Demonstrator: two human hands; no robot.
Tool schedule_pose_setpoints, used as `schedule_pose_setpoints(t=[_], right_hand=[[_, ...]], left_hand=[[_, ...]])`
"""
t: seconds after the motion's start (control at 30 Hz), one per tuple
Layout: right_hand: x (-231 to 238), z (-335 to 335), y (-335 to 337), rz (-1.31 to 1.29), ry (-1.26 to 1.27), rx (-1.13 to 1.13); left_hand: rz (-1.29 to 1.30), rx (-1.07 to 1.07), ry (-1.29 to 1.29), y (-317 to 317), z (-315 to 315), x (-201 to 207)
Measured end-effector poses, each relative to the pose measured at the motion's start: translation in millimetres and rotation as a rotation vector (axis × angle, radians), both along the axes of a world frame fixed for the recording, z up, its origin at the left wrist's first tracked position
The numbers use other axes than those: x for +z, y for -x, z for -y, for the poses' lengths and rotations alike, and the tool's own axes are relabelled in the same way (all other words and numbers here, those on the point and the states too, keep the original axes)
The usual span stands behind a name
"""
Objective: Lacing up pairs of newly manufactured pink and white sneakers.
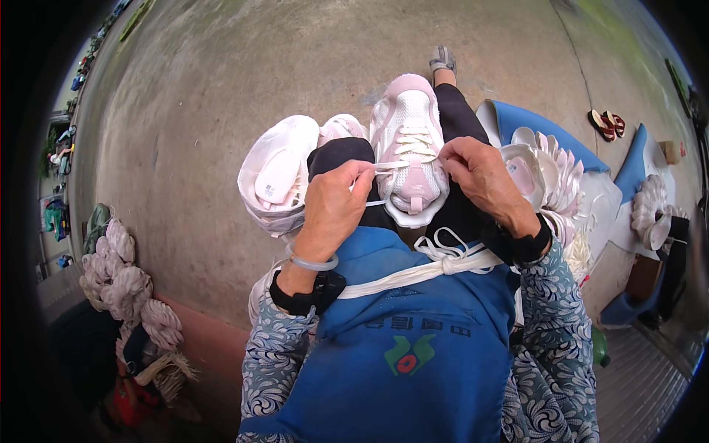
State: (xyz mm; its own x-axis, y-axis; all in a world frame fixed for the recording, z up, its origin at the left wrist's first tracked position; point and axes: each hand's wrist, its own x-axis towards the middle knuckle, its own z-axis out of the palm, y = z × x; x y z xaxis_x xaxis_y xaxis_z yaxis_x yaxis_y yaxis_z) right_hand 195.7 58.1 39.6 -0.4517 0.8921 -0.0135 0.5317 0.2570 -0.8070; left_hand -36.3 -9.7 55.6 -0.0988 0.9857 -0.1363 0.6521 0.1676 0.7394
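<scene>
A pink and white sneaker (pixel 412 140) lies between my knees, its toe pointing away from me and its heel toward my apron. Cream shoelace (pixel 415 139) crosses its tongue. My left hand (pixel 336 198) is closed at the heel side, with lace pinched between thumb and fingers; one strand stretches to the shoe and a loose end shows below. At the right eyelet edge, my right hand (pixel 484 176) is pinched closed against the shoe; its fingertips hide what they hold. Left of my knee, a clear plastic bag (pixel 258 212) holds pale shoe parts, with another pink shoe (pixel 343 127) beside it.
Nested pink and white shoe parts (pixel 555 173) stand right of my leg, near a blue sheet (pixel 543 127). Sandals (pixel 610 124) lie on the concrete floor (pixel 244 81). Bundled white laces (pixel 122 273) hang at the left. A blue apron (pixel 413 310) covers my lap.
</scene>
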Motion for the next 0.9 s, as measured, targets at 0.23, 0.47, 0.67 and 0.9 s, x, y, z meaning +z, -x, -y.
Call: schedule_pose_setpoints(t=[0.23, 0.47, 0.67, 0.9], right_hand=[[0.1, 2.7, -1.5, -0.150, 0.370, -0.110], [-5.2, 4.7, -5.3, -0.165, 0.385, -0.151], [-9.3, 3.9, -1.3, -0.139, 0.229, -0.100], [-3.6, -10.0, -2.8, -0.218, 0.512, -0.187]], left_hand=[[-0.052, -0.081, -0.170, -1.7, -6.9, -13.9], [0.138, -0.050, 0.037, -3.8, -8.6, -15.0], [0.090, -0.127, -0.058, 3.8, -19.2, -24.1], [0.042, -0.165, 0.029, 3.3, -36.7, -9.9]])
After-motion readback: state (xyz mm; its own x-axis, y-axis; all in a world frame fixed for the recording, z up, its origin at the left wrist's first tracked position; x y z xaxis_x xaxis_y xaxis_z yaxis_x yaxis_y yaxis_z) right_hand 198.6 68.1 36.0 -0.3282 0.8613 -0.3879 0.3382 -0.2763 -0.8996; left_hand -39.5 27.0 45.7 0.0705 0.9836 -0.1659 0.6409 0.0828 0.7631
